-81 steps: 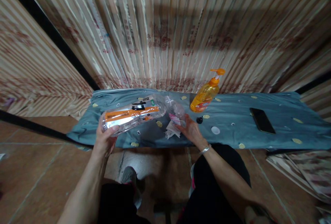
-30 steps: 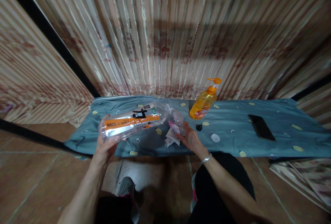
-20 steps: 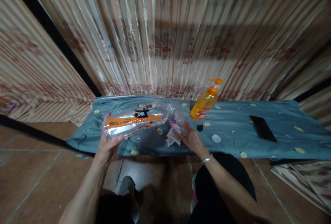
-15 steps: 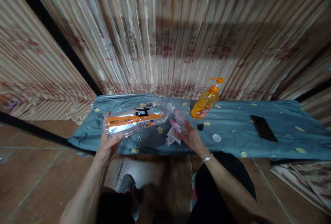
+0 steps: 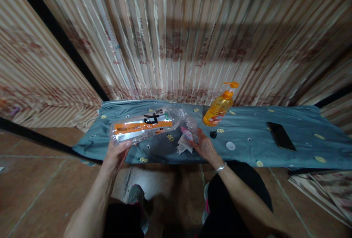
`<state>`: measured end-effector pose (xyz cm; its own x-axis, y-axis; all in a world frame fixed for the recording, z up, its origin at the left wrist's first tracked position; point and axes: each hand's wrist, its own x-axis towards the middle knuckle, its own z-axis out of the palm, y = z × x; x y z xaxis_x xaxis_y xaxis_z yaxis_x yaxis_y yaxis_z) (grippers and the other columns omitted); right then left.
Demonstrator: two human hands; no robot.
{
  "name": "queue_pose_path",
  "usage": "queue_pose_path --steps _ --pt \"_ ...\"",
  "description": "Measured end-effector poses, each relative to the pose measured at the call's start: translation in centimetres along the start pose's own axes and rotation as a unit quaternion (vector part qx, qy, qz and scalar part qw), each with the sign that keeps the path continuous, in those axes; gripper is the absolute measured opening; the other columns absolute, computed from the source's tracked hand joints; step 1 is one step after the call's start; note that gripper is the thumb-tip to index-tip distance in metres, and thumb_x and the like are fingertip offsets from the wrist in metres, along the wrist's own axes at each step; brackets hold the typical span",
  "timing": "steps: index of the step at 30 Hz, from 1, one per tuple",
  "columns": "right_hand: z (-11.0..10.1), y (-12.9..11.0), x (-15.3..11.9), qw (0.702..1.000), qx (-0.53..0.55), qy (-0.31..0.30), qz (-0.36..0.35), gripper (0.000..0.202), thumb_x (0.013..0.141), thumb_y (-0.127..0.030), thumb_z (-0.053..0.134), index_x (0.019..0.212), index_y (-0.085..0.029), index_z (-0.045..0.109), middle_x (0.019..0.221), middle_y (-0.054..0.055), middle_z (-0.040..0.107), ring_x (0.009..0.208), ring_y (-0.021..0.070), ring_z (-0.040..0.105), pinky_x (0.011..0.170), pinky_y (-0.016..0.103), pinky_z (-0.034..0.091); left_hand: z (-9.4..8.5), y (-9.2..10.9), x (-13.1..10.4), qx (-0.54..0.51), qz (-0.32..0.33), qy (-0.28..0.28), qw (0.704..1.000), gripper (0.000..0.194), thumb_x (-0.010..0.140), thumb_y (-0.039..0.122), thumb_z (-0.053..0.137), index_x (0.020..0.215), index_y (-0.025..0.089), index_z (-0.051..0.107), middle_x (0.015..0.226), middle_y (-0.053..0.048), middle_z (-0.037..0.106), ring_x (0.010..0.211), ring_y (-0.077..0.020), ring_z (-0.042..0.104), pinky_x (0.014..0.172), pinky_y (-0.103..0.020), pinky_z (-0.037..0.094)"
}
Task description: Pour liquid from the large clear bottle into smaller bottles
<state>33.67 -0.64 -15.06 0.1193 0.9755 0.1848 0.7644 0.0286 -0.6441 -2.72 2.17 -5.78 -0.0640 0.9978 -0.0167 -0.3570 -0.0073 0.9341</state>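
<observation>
While both arms reach over the cloth-covered surface [image 5: 253, 120], the left hand [image 5: 118, 154] has its grip closed around the base end of a large bottle [image 5: 143, 126], thumb along the near side. That bottle is clear, glossy plastic, a long cylinder that lies slanted, its shoulder tapering toward the middle of the surface, with a silver and orange label bearing bold black characters. The right hand [image 5: 205, 143] has its grip closed on a small bottle [image 5: 189, 122], also clear, ribbed and rounded, with a pink and white label. The 2 necks come together end to end, though I can't make out the exact joint through the shiny plastic.

Just below the small bottle, toward the near edge, is a crumpled white tissue [image 5: 184, 145], soft and ragged at its rim. Right of the right hand sit a small, round black cap [image 5: 213, 134] and, closer to the near edge, a flat white disc [image 5: 230, 145]. Toward the far edge a pump bottle [image 5: 218, 110] of see-through amber plastic stands with its orange nozzle up. Nearer the right end lies a smooth dark phone [image 5: 281, 136]. Behind the far edge hangs a pleated, striped curtain [image 5: 176, 29].
</observation>
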Motion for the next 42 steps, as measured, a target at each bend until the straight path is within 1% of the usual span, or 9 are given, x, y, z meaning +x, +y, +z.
queue_pose_path --steps 6,10,13,17,20,27,34,38,42 --pt "0.1 0.4 0.0 1.0 -0.001 0.002 -0.022 0.063 0.094 -0.036 0.074 0.15 -0.01 0.058 0.122 0.023 0.081 0.107 0.0397 0.082 0.094 0.054 0.067 1.2 0.4 -0.4 -0.012 0.014 0.034 0.999 0.069 0.042 0.033 0.106 0.106 0.021 0.083 0.093 -0.008 0.087 0.08 -0.0264 0.083 0.071 -0.031 0.07" --pt "0.4 0.6 0.0 1.0 -0.011 0.001 -0.026 0.065 0.096 -0.034 0.072 0.152 -0.007 0.056 0.124 0.025 0.081 0.109 0.0395 0.082 0.095 0.055 0.067 1.4 0.6 -0.4 -0.016 0.007 0.04 0.999 0.067 0.039 0.035 0.106 0.1 0.021 0.083 0.09 -0.006 0.086 0.076 -0.0232 0.081 0.067 -0.027 0.068" --pt "0.6 0.7 0.0 0.999 -0.013 0.004 -0.033 0.064 0.097 -0.032 0.072 0.153 -0.007 0.055 0.126 0.025 0.08 0.11 0.0388 0.082 0.096 0.057 0.067 1.4 0.6 -0.3 -0.023 0.001 0.048 0.999 0.075 0.038 0.033 0.106 0.108 0.023 0.082 0.092 -0.006 0.086 0.077 -0.0235 0.081 0.065 -0.026 0.068" --pt "0.7 0.7 0.0 0.999 -0.012 0.012 -0.041 0.062 0.097 -0.032 0.072 0.155 -0.015 0.056 0.13 0.021 0.08 0.112 0.0366 0.082 0.098 0.057 0.068 1.8 0.7 -0.3 -0.032 0.003 0.059 0.998 0.093 0.037 0.025 0.104 0.127 0.028 0.078 0.103 -0.005 0.087 0.081 -0.0245 0.082 0.063 -0.025 0.067" --pt "0.6 0.7 0.0 0.999 -0.015 0.013 -0.043 0.063 0.096 -0.032 0.072 0.154 -0.013 0.057 0.13 0.022 0.08 0.114 0.0385 0.081 0.098 0.056 0.068 2.2 0.9 -0.4 -0.041 0.002 0.073 0.997 0.102 0.035 0.02 0.103 0.133 0.03 0.076 0.113 -0.006 0.087 0.077 -0.0222 0.081 0.062 -0.024 0.066" --pt "0.5 0.4 0.0 0.998 -0.01 0.013 -0.057 0.06 0.096 -0.031 0.07 0.152 -0.015 0.056 0.127 0.02 0.081 0.111 0.0368 0.082 0.096 0.054 0.068 2.5 1.1 -0.5 -0.049 -0.001 0.08 0.996 0.097 0.035 0.021 0.102 0.128 0.029 0.078 0.114 -0.006 0.088 0.074 -0.0204 0.08 0.061 -0.023 0.067" --pt "0.5 0.4 0.0 0.999 -0.024 0.021 -0.039 0.059 0.095 -0.032 0.074 0.149 -0.013 0.059 0.123 0.02 0.082 0.108 0.0371 0.082 0.095 0.052 0.068 2.3 0.7 -0.2 -0.033 -0.008 0.072 0.997 0.09 0.034 0.024 0.104 0.121 0.025 0.08 0.097 -0.005 0.087 0.078 -0.0242 0.082 0.067 -0.026 0.069" --pt "0.4 0.3 -0.1 0.999 -0.027 0.013 -0.026 0.058 0.097 -0.032 0.07 0.149 -0.011 0.059 0.119 0.021 0.082 0.108 0.0381 0.082 0.095 0.052 0.068 1.9 0.5 0.0 -0.037 -0.012 0.061 0.997 0.093 0.037 0.032 0.106 0.126 0.025 0.079 0.094 -0.006 0.086 0.08 -0.0253 0.082 0.073 -0.03 0.07" --pt "0.4 0.5 -0.1 0.999 -0.009 0.016 -0.039 0.059 0.096 -0.033 0.072 0.15 -0.014 0.059 0.123 0.021 0.082 0.109 0.0379 0.082 0.095 0.054 0.068 1.3 0.3 0.1 -0.034 -0.005 0.049 0.998 0.094 0.042 0.031 0.107 0.131 0.027 0.076 0.096 -0.005 0.086 0.084 -0.0263 0.083 0.077 -0.033 0.071"
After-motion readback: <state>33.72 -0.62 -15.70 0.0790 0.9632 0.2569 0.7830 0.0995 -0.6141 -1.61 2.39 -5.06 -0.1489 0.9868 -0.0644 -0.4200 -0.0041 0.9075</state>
